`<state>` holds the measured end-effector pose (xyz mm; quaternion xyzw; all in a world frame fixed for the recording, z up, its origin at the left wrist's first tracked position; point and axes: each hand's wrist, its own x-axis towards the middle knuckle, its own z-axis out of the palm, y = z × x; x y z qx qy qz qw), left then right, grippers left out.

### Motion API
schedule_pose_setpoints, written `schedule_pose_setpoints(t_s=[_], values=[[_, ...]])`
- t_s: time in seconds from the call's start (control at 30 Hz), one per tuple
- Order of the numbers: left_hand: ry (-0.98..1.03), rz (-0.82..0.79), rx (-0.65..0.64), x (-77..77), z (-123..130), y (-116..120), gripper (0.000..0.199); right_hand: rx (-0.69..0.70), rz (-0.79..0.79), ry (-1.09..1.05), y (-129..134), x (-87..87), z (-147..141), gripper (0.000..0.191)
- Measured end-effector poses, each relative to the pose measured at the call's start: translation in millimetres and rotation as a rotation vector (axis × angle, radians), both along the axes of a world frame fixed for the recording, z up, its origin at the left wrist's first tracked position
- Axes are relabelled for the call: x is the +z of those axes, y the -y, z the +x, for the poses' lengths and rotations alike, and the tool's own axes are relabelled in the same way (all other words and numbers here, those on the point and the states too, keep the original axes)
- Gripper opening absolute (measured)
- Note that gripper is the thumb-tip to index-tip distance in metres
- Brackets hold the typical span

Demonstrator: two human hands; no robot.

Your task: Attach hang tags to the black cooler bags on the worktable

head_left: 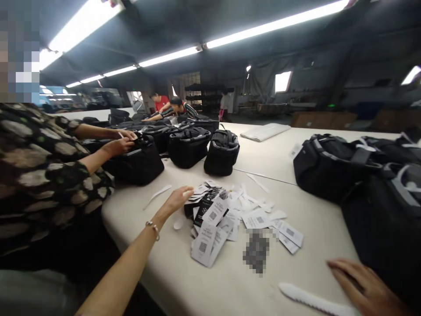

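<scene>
My left hand (177, 199), with a bracelet on its wrist, reaches to the left edge of a pile of paper hang tags (213, 210). Its fingers are drawn together at a tag there; the grip is partly hidden. Most tags are white with a printed square code, and some are black. My right hand (365, 281) rests low at the right with fingers stretched out, holding nothing visible. Just left of it lies a white strip with a toothed edge (309, 296). Beside that hand stands a large black bag (378, 228).
Several black bags (189, 149) stand along the far left of the pale table (263, 289). More bags (329, 166) are at the right. A co-worker in a flowered sleeve (39, 175) handles a bag at left. A folded pale sheet (265, 131) lies farther back.
</scene>
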<state>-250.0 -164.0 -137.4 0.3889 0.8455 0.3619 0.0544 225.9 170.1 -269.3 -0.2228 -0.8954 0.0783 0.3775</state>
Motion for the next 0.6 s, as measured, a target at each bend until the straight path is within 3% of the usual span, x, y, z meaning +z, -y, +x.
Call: schedule_pose_setpoints(t_s=[0.13, 0.27, 0.33, 0.43, 0.6], values=[[-0.061, 0.012, 0.033, -21.8, 39, 24, 0.034, 0.05, -0.074, 0.072, 32, 18.7, -42, 0.037], [-0.287, 0.086, 0.168, -25.1, 72, 12, 0.038, 0.155, -0.134, 0.068, 78, 37.1, -88, 0.027], [-0.465, 0.119, 0.162, -20.5, 84, 1, 0.035, 0.216, -0.15, 0.102, 93, 46.7, -102, 0.024], [-0.611, 0.171, 0.029, -11.0, 103, -18, 0.027, 0.24, -0.21, 0.198, 103, 66.7, -113, 0.022], [-0.593, 0.166, -0.256, -9.1, 137, -51, 0.021, 0.181, -0.333, 0.264, 121, 105.6, -136, 0.017]])
